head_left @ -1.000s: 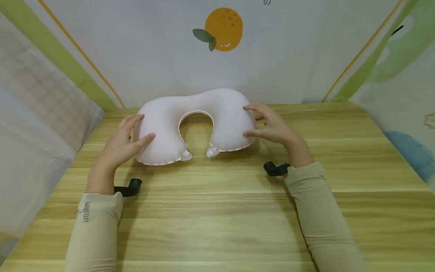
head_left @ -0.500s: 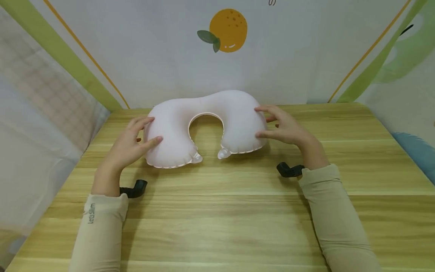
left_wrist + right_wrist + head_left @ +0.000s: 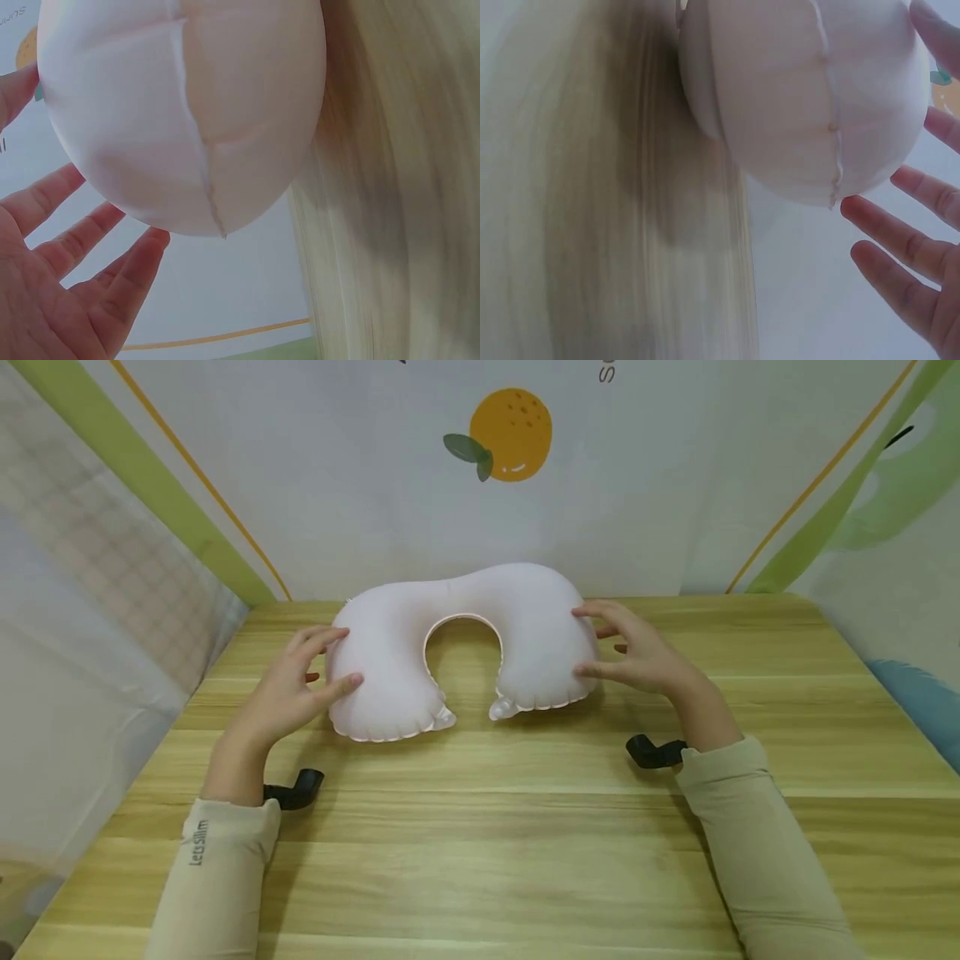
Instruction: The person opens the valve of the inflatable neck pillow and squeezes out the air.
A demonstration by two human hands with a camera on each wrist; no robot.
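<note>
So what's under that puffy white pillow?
The wood-grain table is under it, showing through the curved opening of the white pillow. The spot right beneath the puffy part is covered, so I can't tell what's there.

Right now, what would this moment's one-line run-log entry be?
neck pillow: pale, U-shaped, gap facing near side | left hand: touching left end | right hand: touching right end | below: wood-grain table

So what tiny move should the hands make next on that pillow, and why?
I'd probably ease the left hand and right hand gently inward for a steadier hold: they sit at opposite ends of the U-shaped pillow, seemingly touching it mostly by fingertips, and the right hand's little finger stands clear.
</note>
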